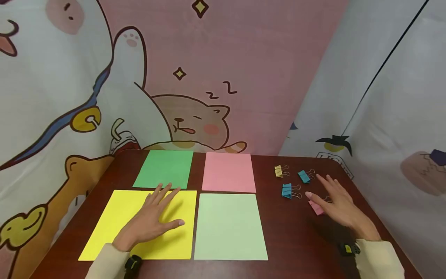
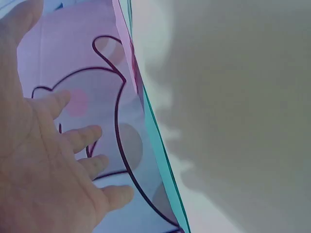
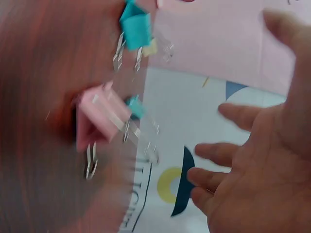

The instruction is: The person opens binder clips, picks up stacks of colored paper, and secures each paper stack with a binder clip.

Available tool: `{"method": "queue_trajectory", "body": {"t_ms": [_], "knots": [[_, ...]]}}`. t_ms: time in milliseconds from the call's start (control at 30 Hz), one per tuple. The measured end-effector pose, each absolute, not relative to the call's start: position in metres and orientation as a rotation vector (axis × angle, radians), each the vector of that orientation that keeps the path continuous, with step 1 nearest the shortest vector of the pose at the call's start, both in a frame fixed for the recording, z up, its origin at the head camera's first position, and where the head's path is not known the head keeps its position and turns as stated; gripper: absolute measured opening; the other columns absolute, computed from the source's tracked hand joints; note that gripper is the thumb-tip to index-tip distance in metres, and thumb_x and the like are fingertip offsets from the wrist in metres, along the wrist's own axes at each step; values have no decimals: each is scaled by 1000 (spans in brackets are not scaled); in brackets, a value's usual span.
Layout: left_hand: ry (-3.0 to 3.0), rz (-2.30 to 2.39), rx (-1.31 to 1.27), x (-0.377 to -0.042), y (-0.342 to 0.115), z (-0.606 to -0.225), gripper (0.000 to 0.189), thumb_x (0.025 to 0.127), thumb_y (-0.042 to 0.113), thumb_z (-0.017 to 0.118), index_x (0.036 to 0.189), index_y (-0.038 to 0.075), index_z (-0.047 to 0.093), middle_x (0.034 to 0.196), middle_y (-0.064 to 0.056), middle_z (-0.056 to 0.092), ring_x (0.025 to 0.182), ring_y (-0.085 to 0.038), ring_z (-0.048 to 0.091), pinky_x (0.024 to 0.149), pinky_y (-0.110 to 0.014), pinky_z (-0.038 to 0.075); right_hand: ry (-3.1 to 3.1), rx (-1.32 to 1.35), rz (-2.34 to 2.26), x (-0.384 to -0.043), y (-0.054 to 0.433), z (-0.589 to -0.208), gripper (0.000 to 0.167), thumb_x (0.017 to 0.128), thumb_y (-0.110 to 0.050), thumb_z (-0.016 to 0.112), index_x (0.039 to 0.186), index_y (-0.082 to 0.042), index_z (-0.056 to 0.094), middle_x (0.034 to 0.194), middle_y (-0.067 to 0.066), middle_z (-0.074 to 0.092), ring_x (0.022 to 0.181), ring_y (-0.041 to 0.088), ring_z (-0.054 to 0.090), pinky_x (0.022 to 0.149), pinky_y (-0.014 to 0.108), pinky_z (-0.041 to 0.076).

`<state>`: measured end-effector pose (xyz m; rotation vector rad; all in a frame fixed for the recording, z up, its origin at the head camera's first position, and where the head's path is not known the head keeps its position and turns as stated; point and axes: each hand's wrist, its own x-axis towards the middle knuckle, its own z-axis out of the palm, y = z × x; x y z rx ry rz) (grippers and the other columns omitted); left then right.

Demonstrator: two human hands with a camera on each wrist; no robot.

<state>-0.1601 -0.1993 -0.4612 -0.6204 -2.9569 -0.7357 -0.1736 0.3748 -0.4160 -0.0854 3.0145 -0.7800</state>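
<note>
My left hand [image 1: 150,221] hovers over the yellow sheet [image 1: 115,224] with fingers spread, its shadow falling on the paper. In the left wrist view the palm [image 2: 48,160] holds nothing. Over the right side of the table, my right hand [image 1: 336,203] reaches above a pink binder clip [image 1: 316,207], which it partly hides in the head view. The right wrist view shows the pink binder clip [image 3: 102,116] apart from the fingers, which are extended. Near that hand lie two blue binder clips [image 1: 287,190] [image 1: 304,176] and a yellow binder clip [image 1: 278,171].
A green sheet [image 1: 163,166] and a pink sheet [image 1: 228,172] lie along the back of the dark brown table [image 1: 278,240]. A pale green sheet [image 1: 230,228] sits right of the yellow one. Behind the table hangs a cartoon-printed cloth [image 1: 265,77].
</note>
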Motion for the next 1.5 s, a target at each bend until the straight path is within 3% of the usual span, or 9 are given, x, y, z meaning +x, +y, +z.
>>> {"method": "queue_trajectory", "body": {"t_ms": [167,500,700,833,1067,1233,1500], "knots": [[-2949,-750,-741,-158,-183,-462,96,85,78,61,163,34,25,173,0,16,161,-37,6,123,-69,15,2950,-55,-823,-185,366,-412,92,99,-63,51,165,-8,15,168,31,3,152,58,0,106,87,12],[-2942,-754,-954,-161,-158,-461,99,83,72,70,162,41,21,173,5,16,161,-32,6,126,-63,18,2871,5,-860,-195,355,-412,92,99,-68,48,161,-5,26,164,33,23,145,58,29,107,79,32],[-2984,-766,-1019,-166,-148,-463,99,81,74,70,162,34,29,172,-3,21,161,-34,8,126,-65,14,2828,74,-878,-200,352,-412,93,98,-71,47,159,-2,31,159,34,33,140,55,39,105,76,38],[-3013,-745,-1069,-168,-143,-467,99,81,76,68,161,26,35,172,-6,22,161,-36,9,124,-69,13,2760,131,-912,-203,349,-412,96,97,-72,48,160,-2,29,159,35,32,140,55,39,106,75,38],[-3033,-701,-1147,-169,-132,-472,100,79,74,72,159,24,39,170,-7,27,161,-36,11,123,-70,15,2770,136,-861,-208,346,-411,95,98,-67,52,157,4,32,158,37,31,124,46,60,105,67,45],[-3075,-673,-1148,-167,-130,-472,100,78,71,76,158,21,41,169,-8,30,159,-36,16,122,-70,18,2796,106,-769,-211,345,-410,90,99,-65,52,153,6,39,155,37,38,131,52,50,105,72,42],[-3194,-675,-1123,-166,-126,-462,99,77,60,83,157,18,43,170,-7,26,159,-33,21,124,-68,18,2784,126,-715,-218,340,-410,84,100,-59,54,145,12,46,145,38,49,127,51,53,100,67,49]]}}
